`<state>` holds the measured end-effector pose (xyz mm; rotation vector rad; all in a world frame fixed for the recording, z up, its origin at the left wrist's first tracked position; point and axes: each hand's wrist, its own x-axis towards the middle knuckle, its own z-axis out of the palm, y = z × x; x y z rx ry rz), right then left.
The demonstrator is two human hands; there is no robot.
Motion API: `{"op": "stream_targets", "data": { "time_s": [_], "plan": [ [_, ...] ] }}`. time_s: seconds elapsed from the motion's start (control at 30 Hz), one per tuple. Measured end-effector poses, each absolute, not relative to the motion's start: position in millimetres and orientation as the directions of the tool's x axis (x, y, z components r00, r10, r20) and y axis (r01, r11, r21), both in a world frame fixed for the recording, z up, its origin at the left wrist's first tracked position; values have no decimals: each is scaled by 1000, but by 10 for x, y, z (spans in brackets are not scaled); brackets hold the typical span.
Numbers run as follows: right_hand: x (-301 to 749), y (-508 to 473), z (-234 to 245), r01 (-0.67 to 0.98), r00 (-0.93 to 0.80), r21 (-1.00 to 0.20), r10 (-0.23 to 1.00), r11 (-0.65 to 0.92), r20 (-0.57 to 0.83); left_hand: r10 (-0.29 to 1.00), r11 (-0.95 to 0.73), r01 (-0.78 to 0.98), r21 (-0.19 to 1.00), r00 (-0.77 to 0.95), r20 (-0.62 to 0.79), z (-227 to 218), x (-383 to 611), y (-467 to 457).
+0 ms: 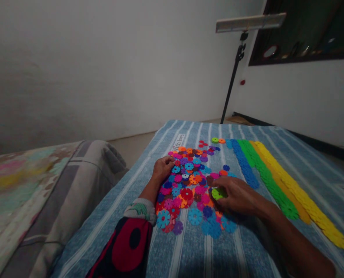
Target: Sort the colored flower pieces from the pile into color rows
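Note:
A spread of flower-shaped plastic discs (186, 193) in red, pink, orange, purple, blue and brown lies on a striped blue cloth. At its left edge is my left hand (162, 168), fingers curled together; what they hold, if anything, is hidden. My right hand (232, 193), over the right side of the spread, pinches a lime-green flower disc (218, 194) between thumb and fingers. To the right, overlapping discs lie in long rows: a blue row (244, 164), a green row (267, 179), an orange-yellow row (285, 185) and a yellow row (302, 197).
Beyond the spread lie a small lime-green stack (215, 140), an orange disc (222, 141) and a few red discs (202, 144). A grey cloth-covered surface (82, 181) stands at left, past a gap. A light bar on a stand (232, 81) rises behind the table.

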<state>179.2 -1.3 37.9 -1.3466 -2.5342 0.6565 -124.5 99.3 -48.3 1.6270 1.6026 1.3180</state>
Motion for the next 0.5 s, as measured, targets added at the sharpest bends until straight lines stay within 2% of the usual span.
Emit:
{"op": "stream_targets", "data": {
  "time_s": [0.1,0.2,0.3,0.5],
  "plan": [
    [1823,238,343,763,-536,-419,844,492,17,942,-190,480,857,-158,297,-481,-1265,991],
    [1867,699,344,835,-469,-293,881,465,64,941,-191,486,853,-157,301,-492,-1282,999],
    [1922,1280,377,912,-378,-153,925,380,39,943,-170,490,855,-170,285,-502,-1293,999],
    [1948,2243,401,952,-292,-85,955,295,45,952,-148,451,880,-176,251,-486,-1283,942]
  ]
}}
